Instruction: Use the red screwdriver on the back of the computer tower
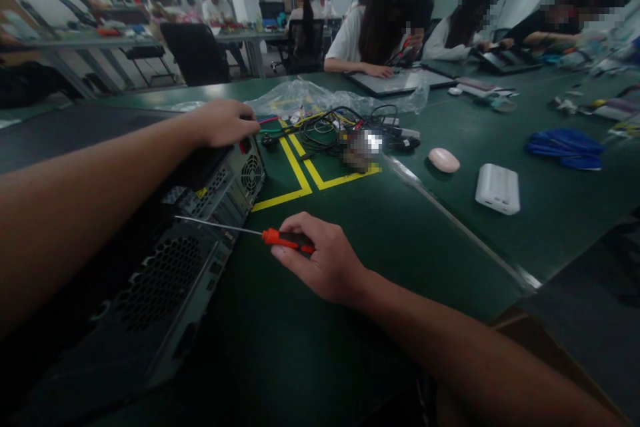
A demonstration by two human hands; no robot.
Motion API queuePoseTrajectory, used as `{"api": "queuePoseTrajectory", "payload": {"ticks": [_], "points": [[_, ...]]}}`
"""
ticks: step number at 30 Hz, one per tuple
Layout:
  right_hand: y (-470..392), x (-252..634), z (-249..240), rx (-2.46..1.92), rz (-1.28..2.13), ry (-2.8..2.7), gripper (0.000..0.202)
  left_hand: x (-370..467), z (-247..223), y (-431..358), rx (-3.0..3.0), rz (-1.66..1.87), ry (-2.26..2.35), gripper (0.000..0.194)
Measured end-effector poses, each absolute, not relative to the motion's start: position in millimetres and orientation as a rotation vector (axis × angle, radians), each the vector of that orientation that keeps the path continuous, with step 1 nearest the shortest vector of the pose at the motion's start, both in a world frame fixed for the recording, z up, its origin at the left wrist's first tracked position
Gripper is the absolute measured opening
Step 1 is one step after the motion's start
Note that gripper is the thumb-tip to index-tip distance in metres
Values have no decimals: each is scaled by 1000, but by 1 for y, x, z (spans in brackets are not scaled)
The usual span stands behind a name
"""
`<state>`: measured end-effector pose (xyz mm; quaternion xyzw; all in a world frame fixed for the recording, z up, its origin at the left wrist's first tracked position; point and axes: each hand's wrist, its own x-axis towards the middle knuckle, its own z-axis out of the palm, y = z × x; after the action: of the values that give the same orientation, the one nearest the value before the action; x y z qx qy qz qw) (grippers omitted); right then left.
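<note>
Table [390, 240]: green, under the case and stretching away to its right; yellow tape [300, 188] marks angled lines just beside the case's far end.
Case [165, 280]: a dark computer case with its metal back turned toward the right hand, showing a honeycomb grille near the camera and a round fan grille farther off.
Person [347, 37]: across the table, beyond the case and to its right, one hand on a flat panel [400, 80].
Bag [305, 95]: clear, crumpled plastic, beyond the case's far end.
Cables [325, 128]: a tangle of black, yellow, red and green, right of the case's far end.
Left hand [225, 123]: on the case's top at the far end, palm down; thumb and forefinger slightly parted, the other fingers partly hidden, so whether they grip the edge I cannot tell.
Right hand [325, 259]: right of the case, thumb and fingers clenched round the screwdriver's handle.
Blue bundle [565, 147]: well to the right of the case.
Screwdriver [289, 240]: between right hand and case, its red and black handle held, its thin shaft reaching left over the case's back; whether the tip touches I cannot tell.
White box [498, 188]: well right of the case.
Pink thing [444, 160]: rounded, between white box and case.
</note>
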<state>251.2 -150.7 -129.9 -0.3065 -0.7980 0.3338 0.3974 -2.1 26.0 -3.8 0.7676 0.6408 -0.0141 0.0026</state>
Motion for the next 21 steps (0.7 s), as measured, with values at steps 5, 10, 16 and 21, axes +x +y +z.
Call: {"api": "queuePoseTrajectory", "payload": {"ticks": [5,10,16,21], "points": [[-150,251,-131,-799,835,-2040,19,2,-1,20,2452,-138,2034,68],[-149,251,-132,-788,832,-2041,20,3,1,18,2425,-135,2035,66],[-150,251,-131,-784,826,-2047,25,4,-1,19,2454,-128,2021,70],[-152,250,-129,-809,882,-2057,27,3,0,21,2440,-129,2029,69]]}}
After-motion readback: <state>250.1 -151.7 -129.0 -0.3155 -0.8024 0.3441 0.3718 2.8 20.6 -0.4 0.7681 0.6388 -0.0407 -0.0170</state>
